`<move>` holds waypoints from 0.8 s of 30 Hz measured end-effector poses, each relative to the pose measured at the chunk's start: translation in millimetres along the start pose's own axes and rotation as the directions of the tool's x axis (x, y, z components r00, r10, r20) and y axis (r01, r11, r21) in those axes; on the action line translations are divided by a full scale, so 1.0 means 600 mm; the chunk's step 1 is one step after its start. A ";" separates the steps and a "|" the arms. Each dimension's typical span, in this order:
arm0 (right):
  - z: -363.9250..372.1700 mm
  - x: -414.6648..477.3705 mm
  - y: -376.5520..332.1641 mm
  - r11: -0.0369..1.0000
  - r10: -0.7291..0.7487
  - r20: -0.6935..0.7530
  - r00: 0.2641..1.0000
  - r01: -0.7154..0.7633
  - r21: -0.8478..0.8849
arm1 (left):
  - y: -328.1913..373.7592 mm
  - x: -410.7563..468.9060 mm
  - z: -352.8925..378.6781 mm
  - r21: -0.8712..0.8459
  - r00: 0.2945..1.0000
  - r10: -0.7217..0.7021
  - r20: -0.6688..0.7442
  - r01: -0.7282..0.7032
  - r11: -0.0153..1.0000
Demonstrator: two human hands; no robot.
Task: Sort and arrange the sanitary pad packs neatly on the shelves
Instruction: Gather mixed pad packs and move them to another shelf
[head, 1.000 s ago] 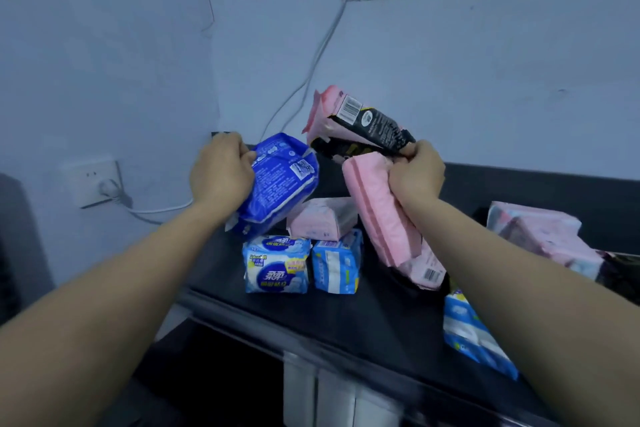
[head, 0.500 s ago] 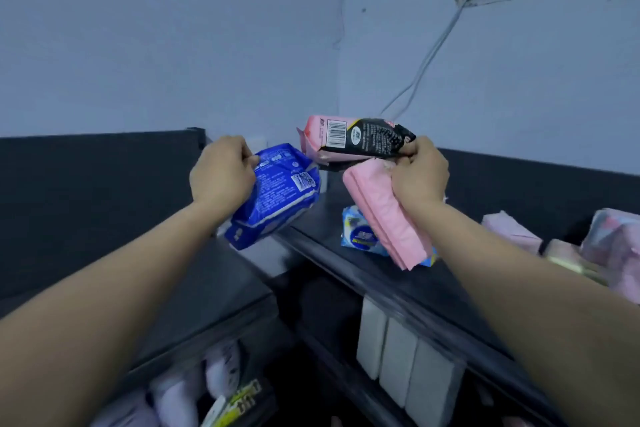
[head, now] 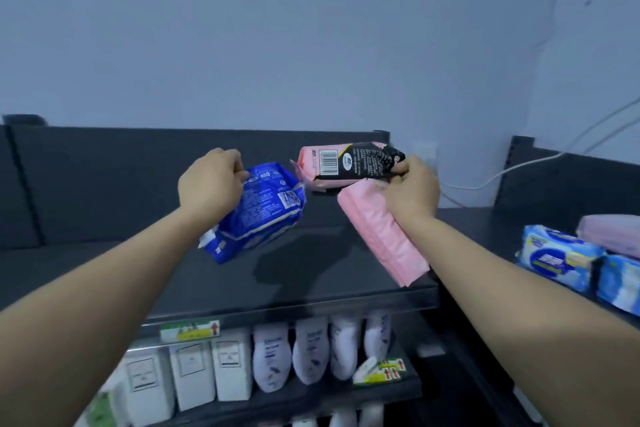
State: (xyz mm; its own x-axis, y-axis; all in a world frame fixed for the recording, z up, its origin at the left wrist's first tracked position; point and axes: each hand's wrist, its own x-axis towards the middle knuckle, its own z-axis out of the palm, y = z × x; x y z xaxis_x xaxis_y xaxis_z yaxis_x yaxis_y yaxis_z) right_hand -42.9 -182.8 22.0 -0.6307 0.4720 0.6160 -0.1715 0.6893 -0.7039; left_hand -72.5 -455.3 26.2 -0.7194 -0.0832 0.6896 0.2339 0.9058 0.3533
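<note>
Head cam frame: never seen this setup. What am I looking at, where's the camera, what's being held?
There is no robot here. A person wears one wide-angle camera on the head, looking forward and down, so both bare arms reach into the single view from below. The left hand grips a blue pack. The right hand holds two at once: a pink-and-black pack with a barcode facing the camera, and a plain pink pack hanging under it. All three are held above the black top shelf, and none is set down yet. On the neighbouring shelf to the right lie blue-and-white packs and a pale pink pack. The shelf below carries white bottles and white boxes.
</note>
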 end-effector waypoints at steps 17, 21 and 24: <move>0.371 -0.271 -0.403 0.963 -0.153 0.341 0.927 0.062 0.263 | -0.526 -0.059 -0.336 0.239 0.951 -0.283 -0.126 0.306 0.922; 0.453 -0.333 -0.474 0.958 -0.160 0.370 0.915 0.054 0.282 | -0.625 -0.072 -0.392 0.263 0.945 -0.274 -0.180 0.315 0.912; 0.502 -0.373 -0.517 0.951 -0.167 0.394 0.904 0.043 0.305 | -0.688 -0.082 -0.430 0.282 0.933 -0.276 -0.231 0.336 0.899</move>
State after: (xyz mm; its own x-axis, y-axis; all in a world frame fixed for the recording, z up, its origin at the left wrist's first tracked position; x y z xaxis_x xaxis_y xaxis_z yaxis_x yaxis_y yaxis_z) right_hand -76.6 -667.7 -4.4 -0.8395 0.0948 0.5350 -0.4211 0.5087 -0.7509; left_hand 34.9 -932.0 9.5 -0.5846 -0.4235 0.6920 -0.2157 0.9034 0.3707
